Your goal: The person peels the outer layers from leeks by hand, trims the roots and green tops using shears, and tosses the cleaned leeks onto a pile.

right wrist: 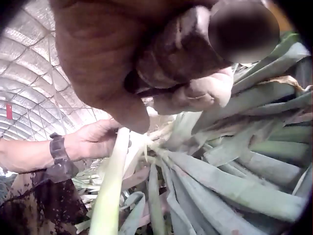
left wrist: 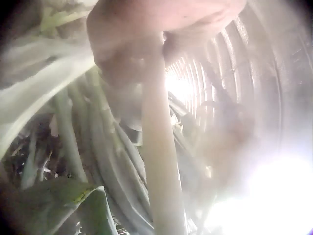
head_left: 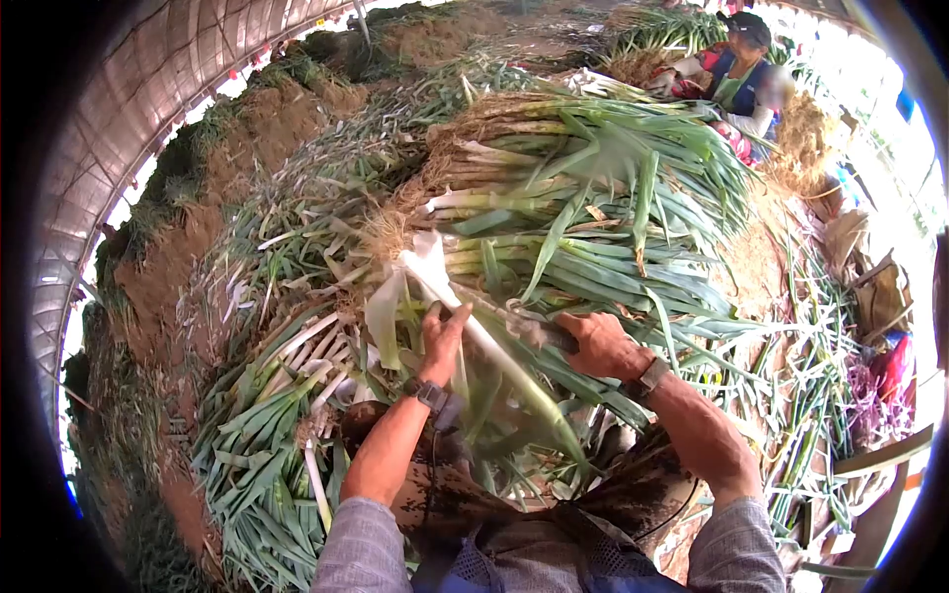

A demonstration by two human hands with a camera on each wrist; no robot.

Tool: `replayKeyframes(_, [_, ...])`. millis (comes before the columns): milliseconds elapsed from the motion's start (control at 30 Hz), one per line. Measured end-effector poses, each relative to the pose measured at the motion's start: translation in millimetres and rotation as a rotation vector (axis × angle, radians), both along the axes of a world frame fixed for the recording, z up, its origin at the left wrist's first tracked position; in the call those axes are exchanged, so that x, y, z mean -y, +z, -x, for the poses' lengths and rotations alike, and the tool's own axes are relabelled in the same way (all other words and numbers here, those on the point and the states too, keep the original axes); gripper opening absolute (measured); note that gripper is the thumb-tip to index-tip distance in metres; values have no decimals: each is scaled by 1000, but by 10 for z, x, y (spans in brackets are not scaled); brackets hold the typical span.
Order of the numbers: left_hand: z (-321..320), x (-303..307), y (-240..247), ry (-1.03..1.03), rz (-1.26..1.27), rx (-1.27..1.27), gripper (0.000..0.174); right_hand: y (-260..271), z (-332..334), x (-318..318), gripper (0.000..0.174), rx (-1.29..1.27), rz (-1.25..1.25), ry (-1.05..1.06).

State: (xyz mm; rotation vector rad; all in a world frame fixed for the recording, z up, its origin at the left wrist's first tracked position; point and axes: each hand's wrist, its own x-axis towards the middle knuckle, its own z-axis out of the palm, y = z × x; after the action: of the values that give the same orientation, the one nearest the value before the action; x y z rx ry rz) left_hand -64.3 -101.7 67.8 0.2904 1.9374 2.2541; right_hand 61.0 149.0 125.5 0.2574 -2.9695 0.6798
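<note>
My left hand (head_left: 442,343) grips a thick white leek (head_left: 504,366) around its shaft. Its root end points away from me and its green top slants down to the right over my lap. In the left wrist view, fingers wrap the pale stalk (left wrist: 160,147). A knife (head_left: 546,332) is in my right hand (head_left: 603,346), its dark handle in the fist and its blurred blade reaching left, close beside the leek. The right wrist view shows the butt of the handle (right wrist: 242,32) within the curled fingers. Loose pale leaves (head_left: 384,318) hang beside the left hand.
A big pile of leeks (head_left: 593,217) lies ahead, roots to the left. Another bundle (head_left: 267,465) is at my left, with scattered leaf trimmings (head_left: 297,198) behind it. Another person (head_left: 741,79) sits at the far right. Cut leaves (head_left: 801,425) litter the ground on the right.
</note>
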Motion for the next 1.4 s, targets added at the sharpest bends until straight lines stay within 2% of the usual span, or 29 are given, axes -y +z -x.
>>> replayKeyframes(67, [-43,2,100,31,27,27,24,84,-47,37,38,3,8,26])
replayKeyframes(167, [-15,-12,-93,2,96,-102,30,159,-70,67,37,53,-30,5])
replayKeyframes(200, [32,11,-161,-33,197,-100,28,98,-50,56,37,53,-31,5])
replayKeyframes(267, [43,-23,-207,26,165,-166,28,-74,3,26,38,-286,154,179])
replayKeyframes(400, [-49,-55,-111,-104,70,-53,27,31,21,135,38,-146,91,67])
replayKeyframes(467, [-90,-46,-51,-104,181,-53,28,-31,39,148,36,-159,36,69])
replayKeyframes(500, [-50,-5,-20,-138,344,-84,27,4,28,159,36,-155,33,74])
replayKeyframes(533, [-46,34,-3,-132,340,-80,27,43,12,171,35,-135,72,65])
replayKeyframes(600, [-34,104,65,-274,116,132,27,198,-10,215,34,-121,111,58])
replayKeyframes(667, [45,115,-116,-277,141,109,26,399,-46,274,34,34,59,6])
replayKeyframes(700, [-23,104,-14,-307,159,45,27,337,-30,251,34,35,58,7])
replayKeyframes(733, [-71,106,13,-336,176,-16,28,238,-17,218,34,-58,85,61])
replayKeyframes(800, [10,138,-141,-354,121,81,25,149,-16,188,34,-151,112,116])
replayKeyframes(867, [58,162,-190,-451,-244,410,19,180,-13,190,34,-94,84,-19])
replayKeyframes(900, [32,102,-248,-421,-363,396,20,158,-13,177,34,-98,81,-17])
replayKeyframes(933, [-26,68,-141,-420,-365,393,20,113,-24,169,35,-145,87,58])
replayKeyframes(1000, [-151,67,12,-410,-487,595,21,89,-38,168,35,-190,94,133])
replayKeyframes(1067, [-73,107,-126,-433,-316,584,32,139,-86,182,36,-34,131,81])
replayKeyframes(1133, [-91,143,-118,-373,-267,429,41,57,-69,152,37,-60,105,64])
replayKeyframes(1167, [-73,167,-100,-284,-299,457,48,17,-64,140,37,-86,83,54])
replayKeyframes(1200, [-97,203,72,-190,-180,412,50,28,-76,138,37,-86,85,52])
replayKeyframes(1267, [-104,364,261,-169,-277,369,51,99,-93,142,39,-74,70,41])
replayKeyframes(1333, [3,574,310,-296,-422,431,50,183,-108,163,39,-147,126,47])
replayKeyframes(1400, [-37,686,329,-379,-423,386,52,197,-70,192,39,-221,179,66])
